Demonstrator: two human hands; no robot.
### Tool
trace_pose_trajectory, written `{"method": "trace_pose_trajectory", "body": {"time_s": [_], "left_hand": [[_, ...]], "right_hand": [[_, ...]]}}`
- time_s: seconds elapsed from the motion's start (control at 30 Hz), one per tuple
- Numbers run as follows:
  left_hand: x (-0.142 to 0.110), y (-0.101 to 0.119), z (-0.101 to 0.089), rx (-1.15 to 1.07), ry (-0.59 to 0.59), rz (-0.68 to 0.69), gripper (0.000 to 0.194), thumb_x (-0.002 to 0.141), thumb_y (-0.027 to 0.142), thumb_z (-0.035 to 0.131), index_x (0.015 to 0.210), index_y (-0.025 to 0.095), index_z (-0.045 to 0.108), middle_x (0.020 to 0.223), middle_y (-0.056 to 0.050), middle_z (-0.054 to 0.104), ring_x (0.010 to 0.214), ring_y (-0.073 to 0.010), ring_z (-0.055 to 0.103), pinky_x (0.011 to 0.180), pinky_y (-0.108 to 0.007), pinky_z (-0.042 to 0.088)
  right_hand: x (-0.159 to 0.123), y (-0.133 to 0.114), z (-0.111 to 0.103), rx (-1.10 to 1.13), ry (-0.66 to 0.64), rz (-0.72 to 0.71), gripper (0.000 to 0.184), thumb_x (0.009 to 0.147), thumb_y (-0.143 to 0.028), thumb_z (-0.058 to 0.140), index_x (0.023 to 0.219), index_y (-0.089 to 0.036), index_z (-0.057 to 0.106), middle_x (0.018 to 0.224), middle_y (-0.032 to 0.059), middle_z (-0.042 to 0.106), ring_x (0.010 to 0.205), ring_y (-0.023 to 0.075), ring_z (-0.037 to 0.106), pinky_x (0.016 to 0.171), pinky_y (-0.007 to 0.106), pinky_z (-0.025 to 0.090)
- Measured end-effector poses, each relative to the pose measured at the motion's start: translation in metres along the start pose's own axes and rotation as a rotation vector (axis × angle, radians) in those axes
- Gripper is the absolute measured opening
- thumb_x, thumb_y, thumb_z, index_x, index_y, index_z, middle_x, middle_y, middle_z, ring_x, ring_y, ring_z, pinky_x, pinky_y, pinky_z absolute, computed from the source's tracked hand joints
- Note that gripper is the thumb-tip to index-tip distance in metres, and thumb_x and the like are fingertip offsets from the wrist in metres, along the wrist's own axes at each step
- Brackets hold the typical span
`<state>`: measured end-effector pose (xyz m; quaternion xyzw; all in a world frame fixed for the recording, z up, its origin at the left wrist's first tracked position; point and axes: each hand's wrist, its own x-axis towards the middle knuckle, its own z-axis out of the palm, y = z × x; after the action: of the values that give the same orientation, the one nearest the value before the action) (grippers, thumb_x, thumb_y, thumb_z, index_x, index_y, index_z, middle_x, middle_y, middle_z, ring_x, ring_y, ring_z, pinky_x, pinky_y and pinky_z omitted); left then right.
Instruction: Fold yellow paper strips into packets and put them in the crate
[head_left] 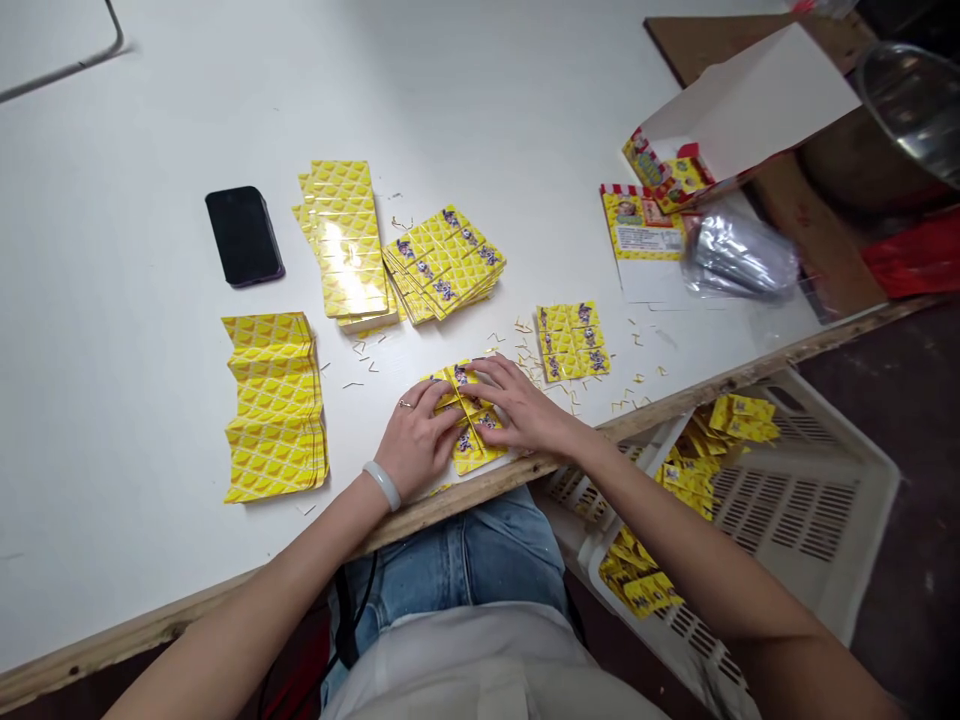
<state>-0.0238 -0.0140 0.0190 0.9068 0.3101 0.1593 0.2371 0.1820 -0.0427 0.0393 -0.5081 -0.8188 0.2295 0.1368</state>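
At the table's front edge, a small yellow printed card sheet with purple cartoon figures lies under both hands. A dark seam runs down its middle. My left hand, wearing a ring and a pale bangle, grips the left half with bent fingers. On the right half, my right hand holds the sheet with its fingertips and thumb. Beyond the hands is a fanned stack of matching sheets, and a small stack of them lies to the right.
Taller yellow card stacks and creased yellow sheets lie left, near a black phone. Paper scraps litter the white table. An open printed box, clear plastic bags and a metal bowl are right. Below, a white crate holds yellow pieces.
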Motion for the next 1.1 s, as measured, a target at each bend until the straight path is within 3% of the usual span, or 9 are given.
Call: {"method": "trace_pose_trajectory", "body": {"time_s": [0.23,0.43,0.53,0.63,0.73,0.9,1.0,1.1], "left_hand": [[0.002,-0.001,0.002,-0.035,0.037,0.039,0.015,0.086,0.023,0.051,0.092,0.020,0.064,0.119,-0.010,0.047,0.115,-0.0258,0.041,0.100,-0.047,0.039],[-0.007,-0.006,0.013,0.019,0.089,0.082,0.019,0.088,0.018,0.046,0.101,0.020,0.061,0.120,-0.011,0.043,0.114,-0.0256,0.041,0.098,-0.046,0.042],[-0.010,-0.008,0.015,0.033,0.098,0.084,0.021,0.089,0.019,0.045,0.105,0.020,0.059,0.121,-0.011,0.042,0.115,-0.0257,0.041,0.098,-0.046,0.043],[-0.011,-0.008,0.016,0.040,0.098,0.083,0.023,0.089,0.018,0.045,0.109,0.020,0.058,0.122,-0.011,0.042,0.117,-0.0260,0.040,0.100,-0.046,0.042],[-0.011,-0.008,0.017,0.043,0.110,0.090,0.028,0.088,0.018,0.046,0.113,0.022,0.057,0.122,-0.011,0.042,0.117,-0.0264,0.041,0.100,-0.047,0.042],[-0.011,-0.013,0.024,-0.012,0.162,0.087,0.026,0.087,0.022,0.049,0.110,0.025,0.058,0.121,-0.011,0.044,0.115,-0.0261,0.045,0.096,-0.048,0.045],[-0.008,-0.017,0.027,-0.071,0.260,0.057,0.019,0.086,0.025,0.048,0.101,0.026,0.060,0.124,-0.010,0.043,0.118,-0.0282,0.043,0.098,-0.052,0.043],[-0.001,-0.014,0.022,-0.152,0.309,-0.003,0.018,0.087,0.031,0.047,0.096,0.028,0.061,0.131,-0.009,0.040,0.127,-0.0314,0.036,0.102,-0.060,0.035]], "right_hand": [[-0.005,-0.004,0.008,0.041,0.030,-0.004,0.053,0.077,-0.020,0.058,0.129,-0.019,0.046,0.141,0.0118,0.038,0.133,0.0254,0.026,0.111,0.051,0.022],[-0.021,-0.007,0.016,0.150,0.122,-0.014,0.055,0.087,-0.019,0.049,0.139,-0.017,0.030,0.150,0.0129,0.022,0.139,0.0200,0.018,0.113,0.043,0.023],[-0.031,-0.010,0.010,0.155,0.206,0.010,0.047,0.086,-0.027,0.055,0.130,-0.017,0.041,0.151,0.0124,0.017,0.140,0.0208,0.015,0.113,0.042,0.023],[-0.040,-0.010,0.006,0.121,0.120,0.014,0.052,0.073,-0.047,0.068,0.114,-0.017,0.054,0.150,0.0119,0.023,0.140,0.0268,0.011,0.114,0.045,0.019],[-0.042,-0.007,0.008,0.113,0.045,0.062,0.065,0.063,-0.057,0.073,0.111,-0.016,0.057,0.150,0.0132,0.024,0.140,0.0305,0.009,0.113,0.046,0.019],[-0.040,-0.006,0.019,0.052,0.080,0.018,0.076,0.056,-0.058,0.077,0.117,-0.016,0.057,0.152,0.0147,0.016,0.140,0.0349,0.001,0.112,0.049,0.015],[-0.042,-0.010,0.025,0.058,0.178,0.008,0.067,0.060,-0.054,0.076,0.113,-0.017,0.060,0.154,0.0124,0.007,0.139,0.0340,-0.007,0.113,0.048,0.013],[-0.050,-0.018,0.023,0.181,0.251,0.055,0.059,0.067,-0.049,0.074,0.115,-0.020,0.058,0.154,0.0112,0.006,0.141,0.0297,-0.002,0.113,0.044,0.014]]}}
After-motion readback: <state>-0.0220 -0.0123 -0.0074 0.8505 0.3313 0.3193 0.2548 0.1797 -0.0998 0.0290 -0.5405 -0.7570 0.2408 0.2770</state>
